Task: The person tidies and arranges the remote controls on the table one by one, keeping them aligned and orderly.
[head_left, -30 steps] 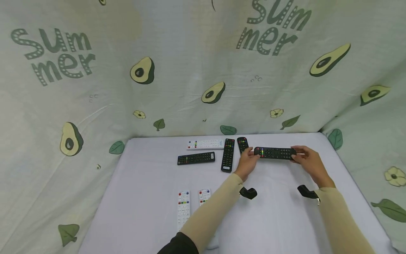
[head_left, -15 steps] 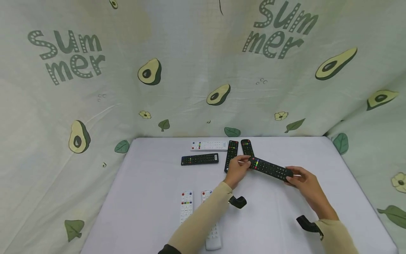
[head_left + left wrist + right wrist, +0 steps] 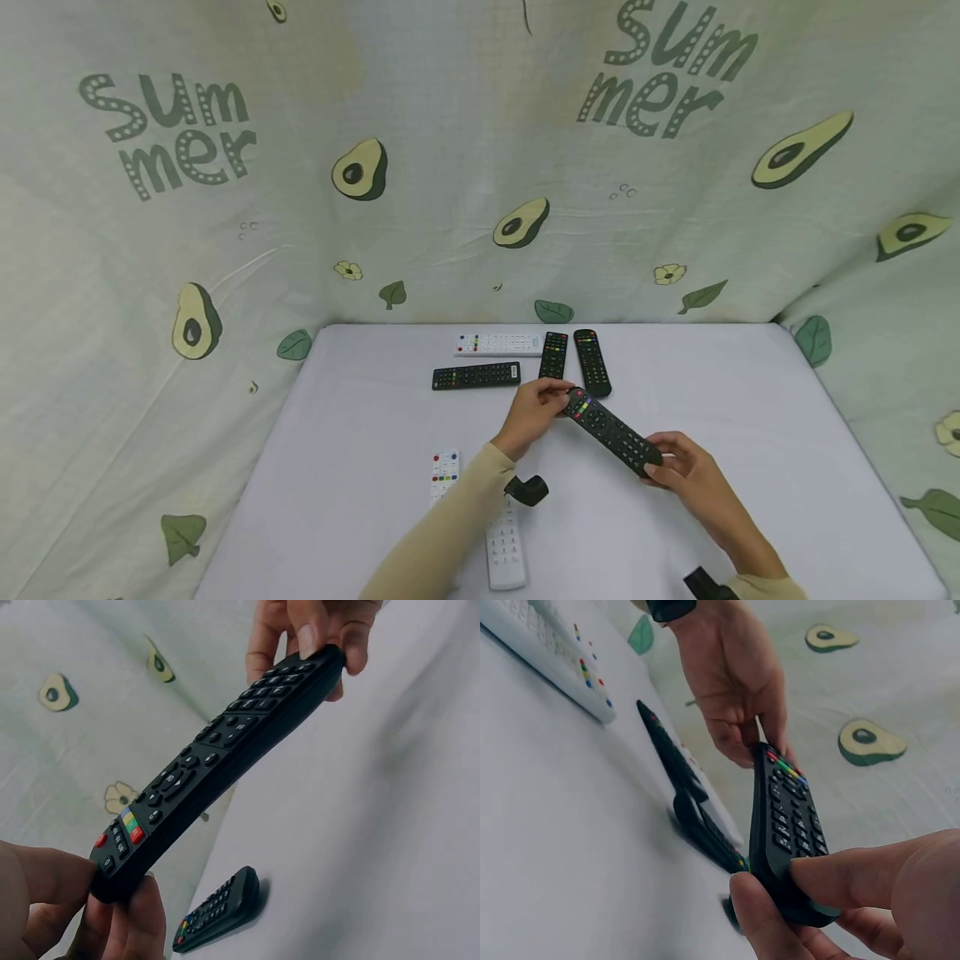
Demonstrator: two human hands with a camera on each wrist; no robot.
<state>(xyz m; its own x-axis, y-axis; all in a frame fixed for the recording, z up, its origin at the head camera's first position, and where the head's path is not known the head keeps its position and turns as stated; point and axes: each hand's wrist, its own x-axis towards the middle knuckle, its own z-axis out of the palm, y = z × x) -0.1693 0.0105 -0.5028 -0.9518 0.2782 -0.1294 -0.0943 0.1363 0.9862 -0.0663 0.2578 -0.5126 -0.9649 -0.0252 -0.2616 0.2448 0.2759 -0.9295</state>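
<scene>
Held black remote [image 3: 613,429]: hanging above bench [image 3: 352,483], between hands, long axis slanting from far left to near right; left grip [image 3: 532,412] pinching far-left end, right grip [image 3: 686,475] pinching near-right end, both closing to remote's thickness, neither lying nearer.

The held remote [image 3: 613,429] spanned left hand [image 3: 532,418] to right hand [image 3: 692,475]; four remotes [image 3: 592,362] sat behind it, two more remotes [image 3: 506,550] front left!

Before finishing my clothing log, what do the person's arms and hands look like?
The left sleeve is beige, with a bent black attachment at its cuff; the right sleeve matches, with a black piece there. Left hand and right hand are ungloved.
</scene>
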